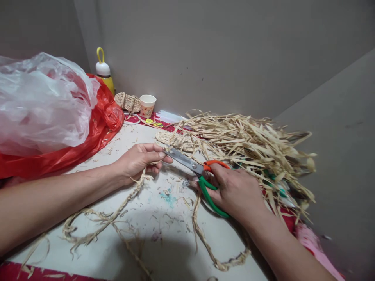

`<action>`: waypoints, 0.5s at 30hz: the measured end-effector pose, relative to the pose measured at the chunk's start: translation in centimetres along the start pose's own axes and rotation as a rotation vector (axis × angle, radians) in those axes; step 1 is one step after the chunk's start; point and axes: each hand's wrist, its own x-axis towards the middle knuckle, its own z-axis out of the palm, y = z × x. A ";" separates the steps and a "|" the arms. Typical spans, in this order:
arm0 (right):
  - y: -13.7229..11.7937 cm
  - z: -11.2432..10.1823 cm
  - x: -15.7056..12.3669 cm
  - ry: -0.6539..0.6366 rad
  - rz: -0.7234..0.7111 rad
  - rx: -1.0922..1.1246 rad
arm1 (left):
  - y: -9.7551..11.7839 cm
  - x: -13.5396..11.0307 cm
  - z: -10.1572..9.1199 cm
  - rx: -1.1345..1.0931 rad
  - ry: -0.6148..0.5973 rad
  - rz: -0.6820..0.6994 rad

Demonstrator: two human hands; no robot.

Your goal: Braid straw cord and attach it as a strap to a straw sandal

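Note:
My left hand pinches a braided straw cord, which hangs from the fingers and loops loosely across the table. In my right hand is a pair of scissors with one orange and one green handle. The blades look nearly closed, and their tips reach my left fingertips. Another stretch of straw cord runs down from below my right hand and curves over the tabletop. Just beyond my hands lies a woven straw piece. What sits exactly between the blade tips is too small to make out.
A large heap of dry straw strips spreads at the right back. Red and clear plastic bags bulge at the left. Along the wall stand a yellow bottle, a straw bundle and a paper cup. Straw scraps litter the table.

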 end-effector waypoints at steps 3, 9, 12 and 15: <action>-0.1 0.1 -0.1 -0.028 0.017 0.004 | 0.1 0.0 0.1 0.020 0.023 0.011; -0.2 0.1 -0.2 -0.036 0.016 0.003 | 0.1 -0.1 0.3 0.102 0.067 0.052; -0.3 0.0 -0.2 -0.005 0.004 -0.014 | 0.0 -0.3 0.4 0.160 0.096 0.074; -0.2 0.0 -0.1 0.027 0.000 -0.040 | 0.1 -0.4 0.5 0.201 0.126 0.078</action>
